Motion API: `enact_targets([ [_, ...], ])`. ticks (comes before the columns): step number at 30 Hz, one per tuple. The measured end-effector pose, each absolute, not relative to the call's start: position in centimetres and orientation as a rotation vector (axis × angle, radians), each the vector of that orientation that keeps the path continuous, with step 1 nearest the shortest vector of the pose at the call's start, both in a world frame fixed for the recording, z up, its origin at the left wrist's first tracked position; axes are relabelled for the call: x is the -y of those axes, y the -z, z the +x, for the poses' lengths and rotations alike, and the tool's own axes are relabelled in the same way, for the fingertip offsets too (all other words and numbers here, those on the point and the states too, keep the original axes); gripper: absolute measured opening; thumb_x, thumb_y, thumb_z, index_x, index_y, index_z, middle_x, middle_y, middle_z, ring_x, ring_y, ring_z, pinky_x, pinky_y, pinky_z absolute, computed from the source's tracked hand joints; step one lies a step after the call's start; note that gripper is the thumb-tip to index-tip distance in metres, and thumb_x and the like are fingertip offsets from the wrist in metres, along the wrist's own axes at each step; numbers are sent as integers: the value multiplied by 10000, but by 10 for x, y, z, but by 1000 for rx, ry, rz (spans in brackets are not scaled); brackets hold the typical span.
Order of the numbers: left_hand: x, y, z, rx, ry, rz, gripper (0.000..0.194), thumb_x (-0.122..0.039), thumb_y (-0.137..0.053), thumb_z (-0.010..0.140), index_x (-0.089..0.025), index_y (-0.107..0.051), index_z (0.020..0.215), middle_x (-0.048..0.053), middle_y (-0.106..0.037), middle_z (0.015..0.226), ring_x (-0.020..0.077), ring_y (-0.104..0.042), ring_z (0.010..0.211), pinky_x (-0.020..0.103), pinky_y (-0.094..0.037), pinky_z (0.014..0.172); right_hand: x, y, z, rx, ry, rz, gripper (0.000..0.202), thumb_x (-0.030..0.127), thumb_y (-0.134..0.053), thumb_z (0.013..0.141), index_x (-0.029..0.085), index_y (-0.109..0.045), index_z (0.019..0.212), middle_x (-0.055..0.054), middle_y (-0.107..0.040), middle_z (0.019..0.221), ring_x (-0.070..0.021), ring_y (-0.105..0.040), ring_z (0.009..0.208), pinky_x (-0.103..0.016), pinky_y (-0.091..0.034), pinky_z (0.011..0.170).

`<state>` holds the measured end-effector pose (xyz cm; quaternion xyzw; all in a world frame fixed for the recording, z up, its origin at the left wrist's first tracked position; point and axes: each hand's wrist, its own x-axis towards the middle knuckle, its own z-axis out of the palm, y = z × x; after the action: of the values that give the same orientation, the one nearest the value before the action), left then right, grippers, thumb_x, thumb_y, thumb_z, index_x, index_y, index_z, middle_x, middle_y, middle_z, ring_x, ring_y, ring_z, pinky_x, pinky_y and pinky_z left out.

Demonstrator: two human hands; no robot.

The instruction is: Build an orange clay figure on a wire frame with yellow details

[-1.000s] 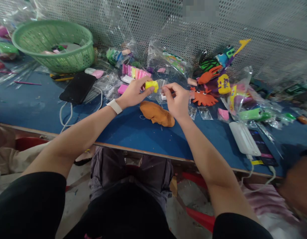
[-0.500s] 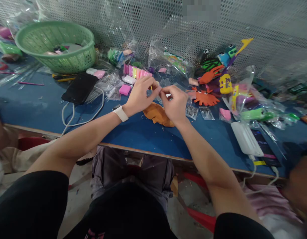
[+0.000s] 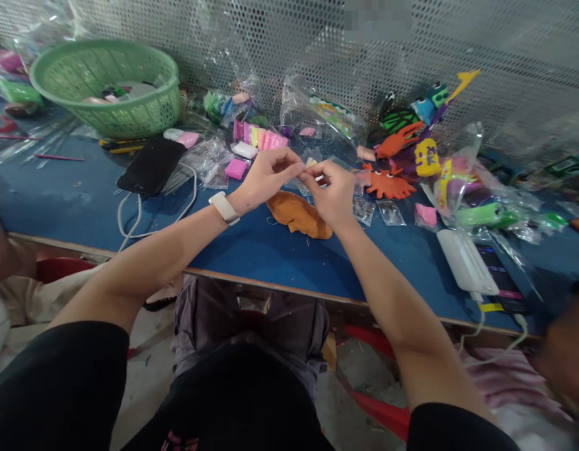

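Orange clay point(image 3: 298, 214) lies below left hand point(image 3: 266, 178) and right hand point(image 3: 335, 191), fingertips pinched together, anything between them unclear.

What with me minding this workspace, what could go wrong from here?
The left hand and right hand meet close to the orange-brown piece; if it is soft, a dropped wrist might dent it.

The white cable loops close to the left forearm; a snag could drag the black device.

The white power bank lies near the edge of the blue table, its cable hanging over; a tug might pull it off.
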<state>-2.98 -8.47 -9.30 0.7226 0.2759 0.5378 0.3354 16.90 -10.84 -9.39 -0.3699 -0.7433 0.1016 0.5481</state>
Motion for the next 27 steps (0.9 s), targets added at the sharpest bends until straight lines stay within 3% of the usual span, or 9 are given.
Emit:
enact_targets([
  [8, 88, 91, -32, -651, -1372, 1839, 206, -373, -880, 1033, -189, -805, 978, 83, -844, 947, 183, -789, 871, 356, -722, 862, 112, 89, 172, 1830, -188, -791, 540, 719, -745, 1115, 255, -769, 841, -18, -777, 808, -194, -693, 703, -370, -558, 672],
  [15, 84, 95, -31, -689, -1370, 1782, 250, -428, -883, 1031, -192, -824, 973, 87, -836, 929, 189, -781, 857, 344, -698, 770, 109, 90, 172, 1799, -231, -861, 622, 835, -736, 1058, 259, -753, 826, -31, -776, 818, -216, -711, 742, -387, -576, 682],
  [22, 80, 96, -31, -735, -1388, 1871, 170, -288, -829, 1023, -203, -746, 902, 61, -791, 883, 163, -735, 812, 327, -675, 782, 113, 89, 171, 1877, -243, -829, 574, 789, -698, 1102, 266, -752, 873, -26, -796, 857, -205, -721, 740, -396, -627, 724],
  [27, 82, 95, -31, -766, -1436, 1962, 104, -152, -751, 1002, -207, -729, 917, 54, -781, 888, 162, -719, 814, 326, -639, 772, 113, 90, 169, 1891, -293, -799, 507, 719, -618, 1161, 285, -669, 903, -33, -763, 870, -228, -723, 756, -413, -632, 693],
])
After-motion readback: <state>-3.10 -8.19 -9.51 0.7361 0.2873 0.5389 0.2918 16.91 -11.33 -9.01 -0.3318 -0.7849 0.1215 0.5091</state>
